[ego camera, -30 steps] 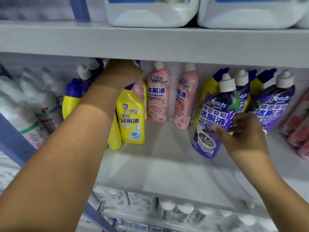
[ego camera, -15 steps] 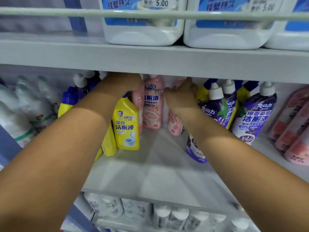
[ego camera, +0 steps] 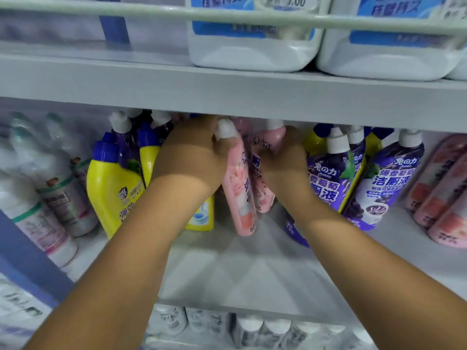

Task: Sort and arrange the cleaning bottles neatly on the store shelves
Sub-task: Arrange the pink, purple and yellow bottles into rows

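On the middle shelf [ego camera: 240,274] my left hand [ego camera: 194,152] grips the neck of a pink bottle [ego camera: 240,195] with a white cap, lifted and tilted toward me. Just right of it my right hand [ego camera: 283,162] grips a second pink bottle [ego camera: 265,195] near its top. Yellow bottles with blue caps [ego camera: 113,188] stand left of my hands. Purple bottles with white caps [ego camera: 379,183] stand on the right, mixed with yellow ones behind. The fingers of both hands are partly hidden under the shelf above.
Large white jugs [ego camera: 252,46] sit on the upper shelf behind a rail. Clear and white bottles [ego camera: 48,198] crowd the far left, more pink bottles [ego camera: 444,198] the far right. A lower shelf holds white bottles [ego camera: 252,329]. Bare shelf surface lies before my hands.
My right hand left the purple bottle and moved left onto a pink bottle. My left hand drew its pink bottle forward from behind the yellow ones. The view tilted upward.
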{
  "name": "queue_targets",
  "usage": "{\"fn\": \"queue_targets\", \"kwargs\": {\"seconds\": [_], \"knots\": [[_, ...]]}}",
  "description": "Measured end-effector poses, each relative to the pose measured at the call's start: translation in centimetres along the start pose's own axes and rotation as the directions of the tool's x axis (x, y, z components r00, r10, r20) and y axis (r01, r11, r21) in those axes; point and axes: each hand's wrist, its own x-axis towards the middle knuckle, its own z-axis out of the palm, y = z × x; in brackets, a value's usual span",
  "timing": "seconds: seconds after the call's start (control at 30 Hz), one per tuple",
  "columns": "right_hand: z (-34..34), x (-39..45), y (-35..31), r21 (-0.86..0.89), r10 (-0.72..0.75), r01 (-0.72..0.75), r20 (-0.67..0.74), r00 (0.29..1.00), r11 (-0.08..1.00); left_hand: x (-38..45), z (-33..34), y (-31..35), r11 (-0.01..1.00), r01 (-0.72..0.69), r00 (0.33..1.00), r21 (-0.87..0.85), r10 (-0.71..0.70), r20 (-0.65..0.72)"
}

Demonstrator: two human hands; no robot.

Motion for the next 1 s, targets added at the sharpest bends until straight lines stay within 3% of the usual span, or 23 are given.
{"fn": "queue_targets", "kwargs": {"seconds": [0.1,0.27,0.47,0.53,0.7,0.83,1.0], "knots": [[-3.3,-2.8,-1.2,0.127,0.024,-0.032,0.057,0.998,0.991,-1.3,0.6,-1.3,0.991,-0.079,0.993,-0.107,0.068,-0.100],[-8.0,-5.8,-1.8,0.085,0.080,-0.095,0.164,0.983,0.992,-2.7,-0.3,-3.4,0.954,-0.017,0.999,-0.298,0.027,0.027],[-8.5,-8.4,0.7,0.175,0.139,-0.167,0.160,0.977,0.970,-5.2,1.6,-3.7,0.794,0.043,0.993,-0.606,-0.101,-0.062],[-8.2,-9.2,1.6,0.184,0.133,-0.160,0.148,0.980,0.970,-6.1,2.2,-3.2,0.724,0.076,0.990,-0.686,-0.137,-0.035],[-7.7,-11.2,4.4,0.157,0.233,-0.259,0.167,0.958,0.953,-8.8,4.5,-3.7,0.667,0.102,0.990,-0.738,-0.141,0.009],[-8.0,-12.4,5.4,0.085,0.236,-0.257,0.200,0.951,0.963,-11.7,7.1,-5.3,0.626,0.265,0.960,-0.734,-0.243,0.139],[-8.2,-11.6,6.3,0.068,0.235,-0.255,0.220,0.947,0.965,-12.3,8.7,-5.5,0.663,0.315,0.940,-0.680,-0.315,0.129]]}}
